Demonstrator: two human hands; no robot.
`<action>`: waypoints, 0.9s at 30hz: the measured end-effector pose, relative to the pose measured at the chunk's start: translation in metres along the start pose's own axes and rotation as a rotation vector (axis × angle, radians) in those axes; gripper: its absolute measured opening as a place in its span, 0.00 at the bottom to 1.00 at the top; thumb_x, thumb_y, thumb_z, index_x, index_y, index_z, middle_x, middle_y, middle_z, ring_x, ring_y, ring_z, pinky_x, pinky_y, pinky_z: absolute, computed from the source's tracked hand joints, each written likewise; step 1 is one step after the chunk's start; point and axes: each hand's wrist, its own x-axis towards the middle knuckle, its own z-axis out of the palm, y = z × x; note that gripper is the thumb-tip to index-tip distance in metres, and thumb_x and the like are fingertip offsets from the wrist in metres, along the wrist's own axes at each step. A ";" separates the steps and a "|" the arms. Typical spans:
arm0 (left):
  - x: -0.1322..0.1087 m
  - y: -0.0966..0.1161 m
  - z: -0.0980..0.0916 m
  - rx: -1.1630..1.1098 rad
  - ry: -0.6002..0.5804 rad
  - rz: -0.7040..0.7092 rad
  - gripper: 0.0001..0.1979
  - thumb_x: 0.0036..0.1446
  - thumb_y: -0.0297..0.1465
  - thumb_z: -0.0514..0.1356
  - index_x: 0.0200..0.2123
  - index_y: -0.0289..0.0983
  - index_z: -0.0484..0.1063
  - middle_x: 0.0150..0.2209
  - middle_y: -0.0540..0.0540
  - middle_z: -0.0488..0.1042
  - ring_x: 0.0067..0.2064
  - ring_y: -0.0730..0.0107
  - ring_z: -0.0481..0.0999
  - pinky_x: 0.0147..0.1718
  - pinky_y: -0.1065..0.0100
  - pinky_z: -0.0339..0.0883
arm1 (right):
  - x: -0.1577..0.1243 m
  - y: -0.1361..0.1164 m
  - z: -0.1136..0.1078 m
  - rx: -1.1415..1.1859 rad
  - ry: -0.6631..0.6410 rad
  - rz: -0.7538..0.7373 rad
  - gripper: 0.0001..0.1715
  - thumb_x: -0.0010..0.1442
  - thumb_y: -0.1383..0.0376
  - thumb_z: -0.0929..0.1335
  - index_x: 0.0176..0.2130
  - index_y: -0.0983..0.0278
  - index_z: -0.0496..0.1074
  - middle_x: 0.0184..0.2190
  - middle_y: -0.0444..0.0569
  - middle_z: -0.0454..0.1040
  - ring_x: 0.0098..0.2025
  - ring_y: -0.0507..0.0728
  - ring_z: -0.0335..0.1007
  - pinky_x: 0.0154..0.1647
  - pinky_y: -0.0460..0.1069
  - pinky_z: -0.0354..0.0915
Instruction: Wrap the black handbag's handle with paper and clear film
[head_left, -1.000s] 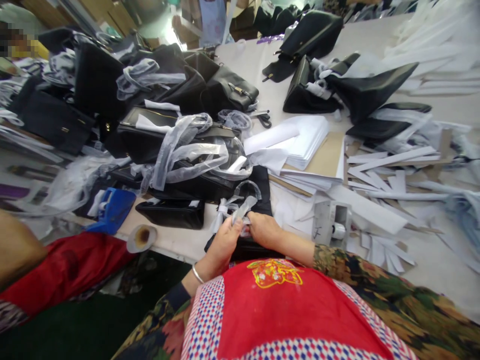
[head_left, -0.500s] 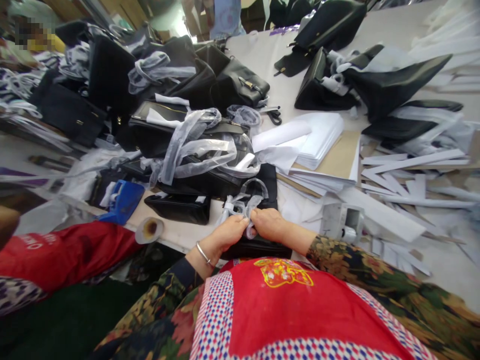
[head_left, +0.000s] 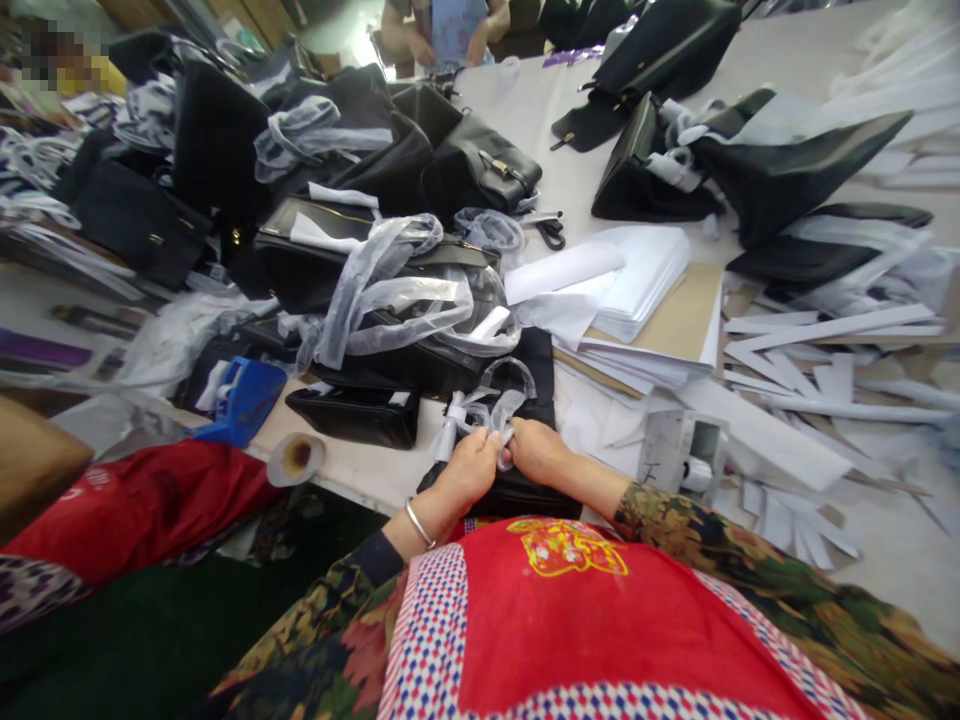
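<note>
Close in front of my apron, a black handbag (head_left: 529,492) lies at the table's near edge. My left hand (head_left: 472,468) and my right hand (head_left: 538,452) meet above it, thumbs and fingers pinched together. Between them is a translucent plastic wrap (head_left: 507,408), looped around what looks like the bag's handle. Both hands appear closed on this wrap; the exact grip is partly hidden by the fingers. A white wrapped piece (head_left: 450,425) stands just left of my left hand. To the left lies a black wallet-like bag (head_left: 360,415).
Black bags with plastic-wrapped handles (head_left: 397,300) are heaped beyond my hands. White paper sheets (head_left: 645,270) lie stacked to the right, near a tape dispenser (head_left: 684,455) and paper strips (head_left: 832,335). A blue tape dispenser (head_left: 244,400) and tape roll (head_left: 296,459) sit left, beside a co-worker's red sleeve (head_left: 150,500).
My left hand has shifted slightly right and downward, still at the plastic wrap. At the left, a brown object has come further into view. Across the table, a person's hands now show.
</note>
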 end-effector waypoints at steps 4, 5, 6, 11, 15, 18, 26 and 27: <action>0.000 0.000 -0.005 0.148 0.036 0.036 0.12 0.57 0.36 0.65 0.24 0.40 0.70 0.27 0.46 0.73 0.35 0.60 0.71 0.42 0.62 0.65 | 0.004 -0.001 -0.005 -0.106 -0.045 -0.074 0.15 0.66 0.62 0.64 0.47 0.68 0.73 0.45 0.63 0.80 0.47 0.67 0.79 0.43 0.54 0.69; 0.001 0.000 -0.005 0.105 0.017 0.013 0.12 0.57 0.37 0.65 0.24 0.39 0.71 0.27 0.46 0.73 0.35 0.60 0.72 0.42 0.62 0.65 | 0.005 -0.001 -0.007 -0.111 -0.045 -0.091 0.14 0.66 0.63 0.64 0.47 0.68 0.73 0.46 0.63 0.80 0.48 0.67 0.79 0.45 0.55 0.69; 0.001 0.000 -0.006 0.035 -0.022 -0.017 0.12 0.57 0.38 0.65 0.26 0.39 0.73 0.28 0.46 0.74 0.36 0.60 0.72 0.42 0.63 0.65 | 0.006 0.000 -0.008 -0.118 -0.049 -0.108 0.14 0.65 0.62 0.65 0.47 0.68 0.73 0.46 0.63 0.80 0.49 0.67 0.78 0.46 0.55 0.69; 0.007 -0.005 -0.007 -0.371 -0.193 -0.198 0.18 0.56 0.46 0.65 0.31 0.34 0.76 0.28 0.45 0.76 0.34 0.63 0.75 0.39 0.63 0.68 | 0.007 0.003 -0.011 -0.150 -0.019 -0.151 0.14 0.65 0.62 0.67 0.47 0.67 0.72 0.46 0.59 0.80 0.48 0.66 0.79 0.47 0.54 0.70; 0.014 -0.006 -0.008 -0.521 -0.150 -0.339 0.17 0.50 0.43 0.68 0.30 0.33 0.75 0.27 0.44 0.76 0.33 0.64 0.76 0.36 0.64 0.68 | 0.009 0.003 -0.010 -0.185 0.001 -0.180 0.14 0.65 0.62 0.67 0.48 0.67 0.71 0.46 0.59 0.80 0.48 0.66 0.79 0.47 0.54 0.70; 0.017 -0.003 -0.006 -0.526 -0.142 -0.382 0.15 0.50 0.41 0.68 0.30 0.33 0.75 0.27 0.44 0.76 0.31 0.66 0.75 0.35 0.65 0.68 | 0.012 0.004 -0.012 -0.210 0.006 -0.186 0.16 0.65 0.61 0.68 0.49 0.68 0.70 0.46 0.62 0.79 0.48 0.66 0.79 0.47 0.54 0.70; 0.011 -0.001 0.002 -0.388 -0.016 -0.351 0.16 0.54 0.44 0.65 0.31 0.36 0.71 0.26 0.49 0.72 0.29 0.70 0.71 0.30 0.67 0.67 | 0.002 0.015 -0.010 -0.173 0.119 -0.171 0.15 0.70 0.61 0.61 0.46 0.67 0.72 0.44 0.59 0.79 0.45 0.64 0.77 0.45 0.54 0.69; 0.011 -0.002 0.003 -0.353 0.010 -0.322 0.16 0.55 0.44 0.65 0.31 0.36 0.71 0.26 0.49 0.71 0.29 0.70 0.70 0.29 0.68 0.68 | -0.001 0.017 -0.010 -0.159 0.189 -0.175 0.17 0.69 0.60 0.62 0.47 0.68 0.72 0.46 0.60 0.78 0.47 0.65 0.76 0.47 0.55 0.69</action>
